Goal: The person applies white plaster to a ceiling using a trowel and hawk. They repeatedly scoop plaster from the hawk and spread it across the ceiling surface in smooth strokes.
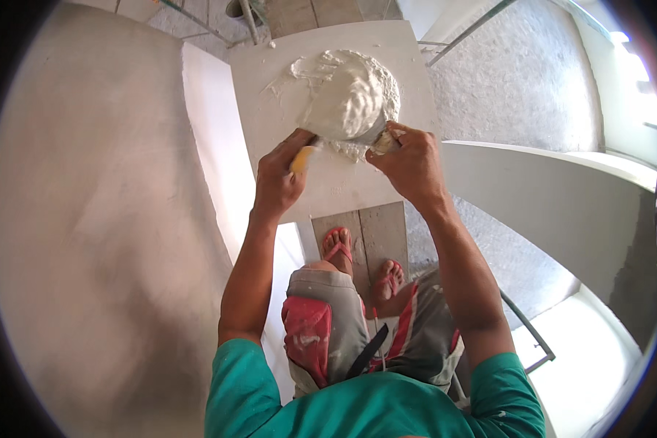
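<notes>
A pale board (270, 182) lies below me with a mound of wet white compound (347, 91) spread over its upper right part. My left hand (281, 164) is closed on a yellow-handled tool (299, 158), slightly blurred, at the lower left of the mound. My right hand (409, 164) is closed on a compound-caked tool (385, 141), perhaps a scraper, at the lower right edge of the mound; its shape is partly hidden by my fingers and the compound.
Wooden planks (376, 244) show under my sandalled feet (336, 248). A plastered wall (102, 182) fills the left, a curved grey wall band (562, 212) crosses the right. Metal scaffold tubes (474, 29) stand around, with a dark bucket (236, 10) beyond the board.
</notes>
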`<state>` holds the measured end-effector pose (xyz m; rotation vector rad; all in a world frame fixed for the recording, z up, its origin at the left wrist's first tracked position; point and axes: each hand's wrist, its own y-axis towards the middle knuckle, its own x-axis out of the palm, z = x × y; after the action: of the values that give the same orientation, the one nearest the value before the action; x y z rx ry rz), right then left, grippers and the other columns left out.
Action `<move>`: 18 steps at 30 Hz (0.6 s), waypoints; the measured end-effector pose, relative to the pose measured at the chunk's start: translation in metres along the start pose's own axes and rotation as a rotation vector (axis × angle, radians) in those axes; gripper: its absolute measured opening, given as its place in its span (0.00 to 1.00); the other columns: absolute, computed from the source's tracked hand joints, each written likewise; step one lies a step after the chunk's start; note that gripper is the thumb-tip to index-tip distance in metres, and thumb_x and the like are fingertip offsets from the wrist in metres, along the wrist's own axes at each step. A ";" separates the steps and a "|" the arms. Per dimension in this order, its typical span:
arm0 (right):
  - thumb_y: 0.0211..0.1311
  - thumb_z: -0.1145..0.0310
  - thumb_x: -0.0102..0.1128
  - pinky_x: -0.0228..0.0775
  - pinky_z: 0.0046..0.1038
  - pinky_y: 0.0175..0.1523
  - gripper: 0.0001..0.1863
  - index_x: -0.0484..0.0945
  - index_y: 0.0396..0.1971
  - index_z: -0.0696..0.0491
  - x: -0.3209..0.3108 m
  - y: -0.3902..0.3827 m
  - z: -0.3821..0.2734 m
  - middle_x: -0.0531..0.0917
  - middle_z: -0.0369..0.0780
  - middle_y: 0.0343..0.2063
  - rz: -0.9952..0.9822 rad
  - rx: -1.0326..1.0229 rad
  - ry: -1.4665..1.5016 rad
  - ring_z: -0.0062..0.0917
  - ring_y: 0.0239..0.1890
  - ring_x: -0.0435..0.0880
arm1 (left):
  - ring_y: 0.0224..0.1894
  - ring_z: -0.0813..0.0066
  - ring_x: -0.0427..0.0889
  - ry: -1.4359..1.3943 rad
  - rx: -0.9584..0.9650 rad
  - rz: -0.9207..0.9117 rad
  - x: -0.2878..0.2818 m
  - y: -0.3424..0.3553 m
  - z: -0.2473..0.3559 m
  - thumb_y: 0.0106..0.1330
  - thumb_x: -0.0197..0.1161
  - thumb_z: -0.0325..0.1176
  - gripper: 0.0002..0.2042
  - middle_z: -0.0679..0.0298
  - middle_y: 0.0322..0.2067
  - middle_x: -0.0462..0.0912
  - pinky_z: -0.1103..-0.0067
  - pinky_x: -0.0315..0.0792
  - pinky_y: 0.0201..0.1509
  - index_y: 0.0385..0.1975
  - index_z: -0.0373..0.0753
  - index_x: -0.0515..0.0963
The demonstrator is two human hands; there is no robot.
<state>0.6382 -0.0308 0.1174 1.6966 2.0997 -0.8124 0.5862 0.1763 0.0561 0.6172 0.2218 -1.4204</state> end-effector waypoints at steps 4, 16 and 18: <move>0.42 0.69 0.67 0.69 0.28 0.28 0.14 0.77 0.27 0.62 -0.026 -0.015 -0.066 0.77 0.49 0.16 -0.020 -0.059 -0.073 0.28 0.17 0.77 | 0.29 0.76 0.78 -0.113 -0.673 0.104 -0.053 -0.030 0.010 0.55 0.56 0.24 0.12 0.57 0.31 0.80 0.78 0.73 0.36 0.39 0.30 0.75; 0.46 0.73 0.65 0.69 0.30 0.38 0.16 0.73 0.36 0.61 -0.014 -0.054 -0.174 0.77 0.45 0.32 -0.245 -0.315 0.315 0.34 0.29 0.76 | 0.48 0.61 0.76 -1.734 -0.861 0.968 -0.138 -0.021 0.227 0.52 0.53 0.23 0.23 0.55 0.45 0.75 0.68 0.70 0.55 0.52 0.31 0.66; 0.44 0.73 0.66 0.70 0.30 0.40 0.21 0.73 0.41 0.62 -0.018 -0.053 -0.193 0.78 0.45 0.35 -0.267 -0.551 0.239 0.34 0.32 0.76 | 0.49 0.61 0.76 -1.779 -0.831 0.988 -0.143 -0.017 0.241 0.51 0.52 0.23 0.24 0.54 0.46 0.75 0.68 0.69 0.57 0.52 0.31 0.65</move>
<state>0.6113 0.0662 0.2916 1.2822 2.4445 -0.0614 0.4952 0.1716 0.3221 -1.1692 -0.7927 -0.3805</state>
